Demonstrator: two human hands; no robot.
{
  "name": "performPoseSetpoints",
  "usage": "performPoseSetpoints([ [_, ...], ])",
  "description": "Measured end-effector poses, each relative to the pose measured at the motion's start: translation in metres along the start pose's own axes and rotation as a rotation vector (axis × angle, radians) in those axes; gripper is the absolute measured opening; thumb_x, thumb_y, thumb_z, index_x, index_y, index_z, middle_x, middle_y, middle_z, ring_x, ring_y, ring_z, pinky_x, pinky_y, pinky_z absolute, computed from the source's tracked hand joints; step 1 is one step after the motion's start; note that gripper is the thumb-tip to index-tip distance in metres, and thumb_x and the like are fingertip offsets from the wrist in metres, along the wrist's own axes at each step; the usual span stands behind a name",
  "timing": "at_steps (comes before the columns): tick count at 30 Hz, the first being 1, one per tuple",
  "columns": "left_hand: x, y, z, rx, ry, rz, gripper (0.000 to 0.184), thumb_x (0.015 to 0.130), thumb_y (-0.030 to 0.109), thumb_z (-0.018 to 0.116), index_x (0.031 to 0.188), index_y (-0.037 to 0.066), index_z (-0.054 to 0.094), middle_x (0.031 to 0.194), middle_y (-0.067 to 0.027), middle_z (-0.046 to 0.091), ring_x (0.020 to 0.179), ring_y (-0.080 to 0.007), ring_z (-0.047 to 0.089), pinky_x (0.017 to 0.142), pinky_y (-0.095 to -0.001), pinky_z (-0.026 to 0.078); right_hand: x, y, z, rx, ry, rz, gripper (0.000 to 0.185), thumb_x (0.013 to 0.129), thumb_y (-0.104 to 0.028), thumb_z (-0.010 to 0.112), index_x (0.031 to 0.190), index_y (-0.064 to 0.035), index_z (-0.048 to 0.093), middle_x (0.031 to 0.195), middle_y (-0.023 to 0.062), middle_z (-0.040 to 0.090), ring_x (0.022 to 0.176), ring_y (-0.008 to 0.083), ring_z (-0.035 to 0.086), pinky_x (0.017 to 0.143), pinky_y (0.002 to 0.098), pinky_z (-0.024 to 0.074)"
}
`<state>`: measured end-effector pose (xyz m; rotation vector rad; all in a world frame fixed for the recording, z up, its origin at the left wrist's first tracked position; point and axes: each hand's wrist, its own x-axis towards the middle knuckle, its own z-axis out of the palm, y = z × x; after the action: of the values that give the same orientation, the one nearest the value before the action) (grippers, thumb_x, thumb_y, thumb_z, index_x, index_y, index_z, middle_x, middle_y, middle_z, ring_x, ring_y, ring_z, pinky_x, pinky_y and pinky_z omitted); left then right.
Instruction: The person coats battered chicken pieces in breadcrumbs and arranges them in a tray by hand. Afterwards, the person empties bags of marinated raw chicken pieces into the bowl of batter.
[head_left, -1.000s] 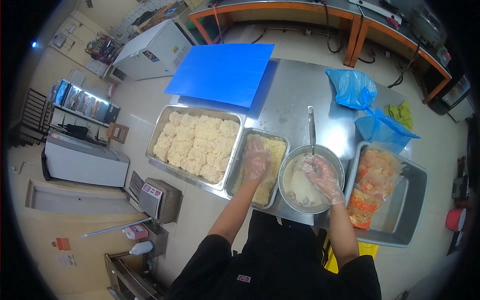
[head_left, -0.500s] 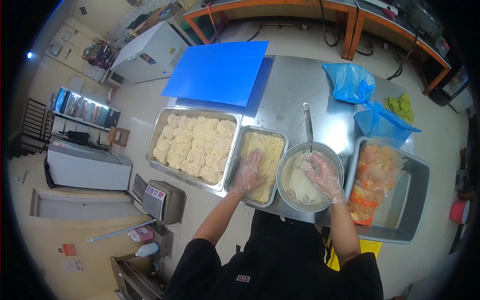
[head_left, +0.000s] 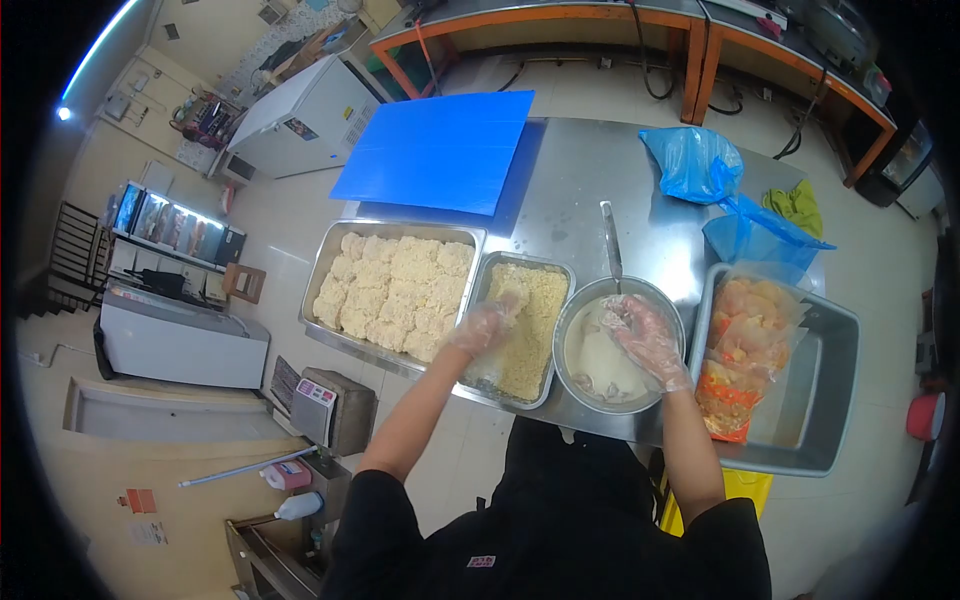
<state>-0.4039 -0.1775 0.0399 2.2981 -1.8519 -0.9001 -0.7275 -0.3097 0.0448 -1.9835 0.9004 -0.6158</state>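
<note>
My left hand point(head_left: 485, 328), in a clear plastic glove, is raised over a metal tray of pale crumbs point(head_left: 525, 365). Its fingers are curled around a pale, crumbly lump whose kind I cannot make out. My right hand point(head_left: 645, 342), gloved too and smeared with white batter, hangs over a steel bowl point(head_left: 568, 378) of white batter point(head_left: 598, 350). Its fingers are bent but apart, with nothing plainly held in them. A spoon or ladle handle point(head_left: 611, 240) leans on the bowl's far rim. Left of the crumbs, crumb-coated pieces point(head_left: 395, 290) fill a larger steel tray point(head_left: 312, 305).
On the right, a grey tub point(head_left: 845, 400) holds clear bags of raw-looking orange pieces point(head_left: 745, 340). Blue plastic bags point(head_left: 695, 165) and a green cloth point(head_left: 796, 207) lie behind it. A blue board point(head_left: 435, 150) is at the steel table's far left edge point(head_left: 570, 150).
My left hand has risen from lying spread on the crumbs and curled its fingers around a pale lump. My right hand stays over the bowl, nearly still. The view has shifted slightly.
</note>
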Motion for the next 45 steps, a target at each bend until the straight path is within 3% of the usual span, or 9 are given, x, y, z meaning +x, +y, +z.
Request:
performPoseSetpoints([
  [1, -0.007, 0.017, -0.023, 0.020, -0.106, -0.116, 0.055, 0.103, 0.045, 0.057, 0.153, 0.021, 0.053, 0.146, -0.0180, 0.060, 0.128, -0.0303, 0.063, 0.115, -0.0390, 0.046, 0.001, -0.005, -0.003, -0.003, -0.003, -0.006, 0.036, 0.084, -0.014, 0.075, 0.119, -0.0083, 0.069, 0.114, 0.0154, 0.070, 0.110, 0.0379, 0.067, 0.097, 0.0453, 0.0529],
  [5, 0.006, -0.045, -0.025, 0.270, -0.079, 0.416, 0.053, 0.099, 0.050, 0.062, 0.146, 0.027, 0.059, 0.123, -0.0166, 0.072, 0.108, -0.0319, 0.071, 0.103, -0.0396, 0.054, 0.003, 0.003, 0.003, 0.000, -0.001, 0.004, 0.035, 0.084, -0.016, 0.073, 0.118, -0.0102, 0.070, 0.114, 0.0151, 0.071, 0.110, 0.0387, 0.066, 0.096, 0.0464, 0.0527],
  [7, -0.003, 0.006, -0.076, 0.233, -0.351, 0.118, 0.056, 0.098, 0.052, 0.063, 0.148, 0.027, 0.057, 0.122, -0.0163, 0.071, 0.110, -0.0302, 0.070, 0.105, -0.0409, 0.053, 0.003, -0.002, 0.000, 0.028, -0.008, 0.024, 0.035, 0.084, -0.017, 0.073, 0.118, -0.0102, 0.070, 0.114, 0.0151, 0.071, 0.110, 0.0385, 0.066, 0.096, 0.0465, 0.0525],
  [12, 0.030, 0.030, -0.096, 0.468, -0.483, 0.085, 0.071, 0.095, 0.055, 0.066, 0.151, 0.014, 0.051, 0.130, -0.0173, 0.068, 0.119, -0.0324, 0.066, 0.110, -0.0426, 0.049, 0.002, -0.001, -0.002, 0.031, -0.001, 0.002, 0.034, 0.085, -0.018, 0.074, 0.118, -0.0103, 0.070, 0.112, 0.0149, 0.070, 0.108, 0.0380, 0.066, 0.096, 0.0464, 0.0520],
  [16, 0.087, -0.012, -0.013, 0.386, 0.030, 0.443, 0.078, 0.092, 0.055, 0.070, 0.154, 0.013, 0.049, 0.145, -0.0203, 0.057, 0.130, -0.0357, 0.059, 0.113, -0.0436, 0.047, 0.001, -0.012, -0.006, 0.000, -0.012, 0.027, 0.036, 0.086, -0.019, 0.077, 0.121, -0.0105, 0.071, 0.115, 0.0156, 0.070, 0.112, 0.0382, 0.066, 0.101, 0.0471, 0.0508],
  [20, 0.115, -0.007, 0.042, 0.351, 0.032, 0.217, 0.073, 0.090, 0.050, 0.073, 0.150, 0.014, 0.054, 0.152, -0.0183, 0.050, 0.135, -0.0352, 0.055, 0.114, -0.0442, 0.046, -0.001, -0.007, -0.004, -0.010, 0.002, -0.001, 0.037, 0.085, -0.018, 0.077, 0.121, -0.0107, 0.072, 0.119, 0.0167, 0.070, 0.114, 0.0380, 0.065, 0.102, 0.0466, 0.0509],
  [31, 0.064, -0.014, -0.001, 0.238, -0.087, 0.246, 0.042, 0.095, 0.051, 0.067, 0.120, 0.019, 0.074, 0.104, -0.0141, 0.076, 0.102, -0.0309, 0.071, 0.094, -0.0436, 0.055, 0.002, -0.001, 0.004, 0.055, 0.006, -0.076, 0.030, 0.089, -0.021, 0.078, 0.114, -0.0066, 0.069, 0.105, 0.0158, 0.069, 0.102, 0.0370, 0.067, 0.091, 0.0451, 0.0532],
  [37, 0.009, -0.001, 0.017, 0.084, 0.090, 0.006, 0.045, 0.096, 0.054, 0.063, 0.121, 0.019, 0.075, 0.114, -0.0136, 0.075, 0.106, -0.0320, 0.071, 0.102, -0.0429, 0.052, 0.004, -0.004, 0.005, 0.078, -0.024, -0.032, 0.030, 0.090, -0.023, 0.078, 0.114, -0.0068, 0.070, 0.106, 0.0157, 0.070, 0.102, 0.0363, 0.068, 0.091, 0.0450, 0.0537],
  [45, 0.053, 0.020, 0.094, 0.330, 0.498, -0.161, 0.074, 0.104, 0.049, 0.051, 0.163, 0.010, 0.033, 0.169, -0.0217, 0.028, 0.156, -0.0395, 0.025, 0.126, -0.0556, 0.018, 0.002, 0.018, 0.018, 0.074, -0.081, 0.041, 0.035, 0.087, -0.018, 0.076, 0.119, -0.0057, 0.069, 0.111, 0.0172, 0.071, 0.107, 0.0377, 0.068, 0.095, 0.0451, 0.0535],
])
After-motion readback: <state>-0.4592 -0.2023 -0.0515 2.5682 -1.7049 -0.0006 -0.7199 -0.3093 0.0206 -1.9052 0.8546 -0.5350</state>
